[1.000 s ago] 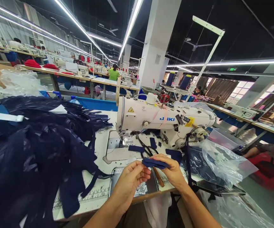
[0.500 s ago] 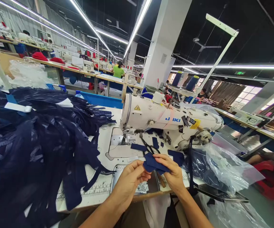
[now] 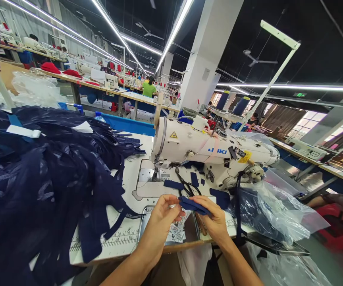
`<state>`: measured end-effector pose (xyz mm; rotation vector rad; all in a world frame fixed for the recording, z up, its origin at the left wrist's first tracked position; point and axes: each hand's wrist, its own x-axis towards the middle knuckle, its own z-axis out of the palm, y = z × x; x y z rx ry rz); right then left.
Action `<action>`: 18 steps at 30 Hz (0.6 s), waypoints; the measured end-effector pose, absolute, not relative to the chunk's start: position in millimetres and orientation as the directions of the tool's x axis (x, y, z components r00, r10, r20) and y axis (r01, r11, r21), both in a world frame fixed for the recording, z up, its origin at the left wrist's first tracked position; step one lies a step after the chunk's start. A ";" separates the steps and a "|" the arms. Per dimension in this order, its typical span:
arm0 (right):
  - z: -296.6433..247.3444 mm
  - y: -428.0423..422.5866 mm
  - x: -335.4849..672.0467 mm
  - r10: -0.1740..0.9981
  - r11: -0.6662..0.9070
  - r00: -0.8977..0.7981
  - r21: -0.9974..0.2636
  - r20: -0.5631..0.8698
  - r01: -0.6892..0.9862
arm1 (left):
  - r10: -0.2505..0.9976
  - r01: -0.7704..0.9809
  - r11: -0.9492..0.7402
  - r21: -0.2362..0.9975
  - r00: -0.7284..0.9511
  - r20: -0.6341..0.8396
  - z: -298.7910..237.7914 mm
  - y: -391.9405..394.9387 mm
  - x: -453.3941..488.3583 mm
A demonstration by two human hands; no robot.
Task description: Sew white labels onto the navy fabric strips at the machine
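At the lower centre of the frame, the right hand has its grip clamped on a small stack of navy-blue fabric pieces. The left hand's grip meets the stack's left end; whether it is closed there, I cannot tell. White printed paper labels lie below, and black-handled metal scissors rest just above on the white surface.

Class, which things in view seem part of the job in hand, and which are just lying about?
Apparently in the job:
- navy fabric, held in the right hand, left hand at its end
- sewing machine, just beyond

Likely just lying about:
- clear plastic bag, right
- red items, upper left
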<state>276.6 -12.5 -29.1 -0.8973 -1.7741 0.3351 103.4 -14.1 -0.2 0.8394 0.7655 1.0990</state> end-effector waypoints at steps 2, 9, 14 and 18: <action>-25.9 -14.0 271.8 0.777 0.602 -0.095 -0.690 0.623 0.403 | 0.981 -0.354 0.122 0.927 0.183 -0.059 1.0 -13.8 102.0; -17.8 -12.2 256.0 0.841 0.465 0.042 -0.759 0.540 0.457 | 0.941 -0.007 -0.337 0.941 0.030 0.337 -7.2 -10.9 99.9; -15.7 -11.3 251.3 0.647 0.629 -0.098 -0.457 0.756 0.628 | 0.921 0.124 -0.387 0.914 0.006 0.390 -1.0 -15.5 99.9; -18.1 -12.1 250.9 0.520 0.654 -0.230 -0.210 0.822 0.727 | 0.953 -0.045 -0.279 0.959 0.108 0.282 0.8 -13.6 103.5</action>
